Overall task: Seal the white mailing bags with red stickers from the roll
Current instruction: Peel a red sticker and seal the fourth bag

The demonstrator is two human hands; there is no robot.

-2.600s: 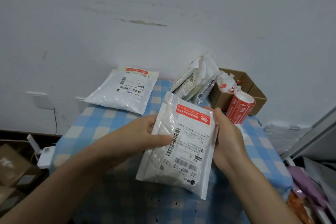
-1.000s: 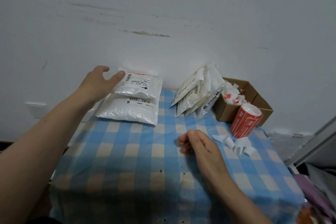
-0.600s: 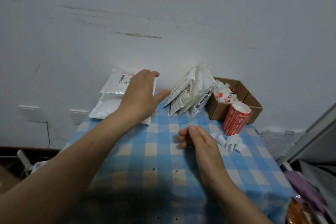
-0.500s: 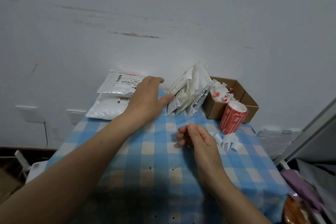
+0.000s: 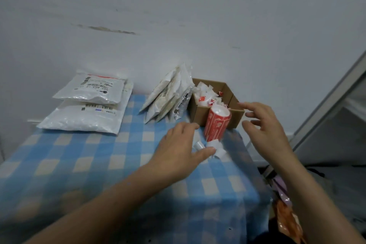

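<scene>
Two stacked bags [image 5: 89, 103] lie far left on the desk [image 5: 79, 164], the top one stickered red. I judge the leaning bags [image 5: 168, 99] are left to do. My left hand [image 5: 178, 156] and right hand [image 5: 263, 125], both loose-fingered and empty, flank the sticker roll [image 5: 216, 127] at mid-right.

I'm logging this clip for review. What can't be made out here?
Head view:
Label print on the stacked bags: too small.
Any sticker on the lower bag: covered by the top bag.
Whether the leaning bags are sealed: they overlap.
Loose end of the sticker roll: behind the curled backing strips and left hand.
The orange packet: cut off by the bottom edge.
</scene>
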